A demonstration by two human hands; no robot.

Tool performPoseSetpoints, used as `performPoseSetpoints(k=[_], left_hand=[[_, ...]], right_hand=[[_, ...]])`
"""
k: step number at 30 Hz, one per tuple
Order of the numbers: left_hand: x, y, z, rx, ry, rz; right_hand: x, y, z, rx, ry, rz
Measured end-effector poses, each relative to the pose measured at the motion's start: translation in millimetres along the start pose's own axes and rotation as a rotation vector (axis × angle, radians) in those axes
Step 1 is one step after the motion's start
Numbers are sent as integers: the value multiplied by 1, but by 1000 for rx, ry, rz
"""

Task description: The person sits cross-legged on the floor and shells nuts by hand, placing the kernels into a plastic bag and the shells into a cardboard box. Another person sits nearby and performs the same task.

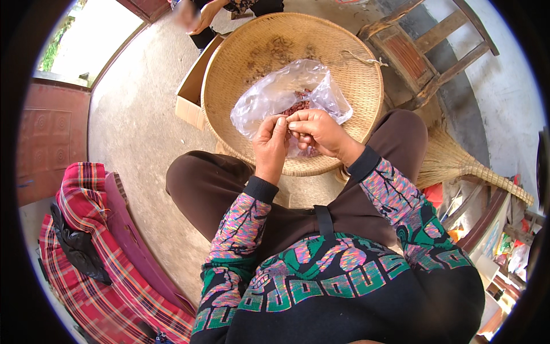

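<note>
My left hand and my right hand meet at the fingertips over the near part of a round woven bamboo basket. Between them they pinch a small reddish-brown piece, mostly covered by the fingers. The right hand's lower fingers curl inward. Just beyond lies a clear plastic bag, its mouth spread wide. Inside it is a pile of small reddish-brown kernels, partly hidden by my hands. Brown husks or shell bits are scattered on the basket's far side.
A cardboard box stands left of the basket. Another person's hand shows at the top. At right are a wooden chair and a straw broom. A red plaid cloth covers a seat at lower left. A cord crosses the basket's rim.
</note>
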State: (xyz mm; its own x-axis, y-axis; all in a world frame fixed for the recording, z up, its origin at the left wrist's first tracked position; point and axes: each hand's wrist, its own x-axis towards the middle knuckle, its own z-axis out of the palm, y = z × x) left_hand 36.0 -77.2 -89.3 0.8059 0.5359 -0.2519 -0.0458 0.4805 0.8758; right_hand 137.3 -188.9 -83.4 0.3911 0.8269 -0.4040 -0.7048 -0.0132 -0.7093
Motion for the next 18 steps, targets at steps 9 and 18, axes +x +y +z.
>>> performPoseSetpoints(k=[9,18], left_hand=[[3,-1,-10,-102,47,-134],[2,-3,-6,27,73,-12]], right_hand=[[2,2,0,33,6,-17],[2,5,5,-197,84,-77]])
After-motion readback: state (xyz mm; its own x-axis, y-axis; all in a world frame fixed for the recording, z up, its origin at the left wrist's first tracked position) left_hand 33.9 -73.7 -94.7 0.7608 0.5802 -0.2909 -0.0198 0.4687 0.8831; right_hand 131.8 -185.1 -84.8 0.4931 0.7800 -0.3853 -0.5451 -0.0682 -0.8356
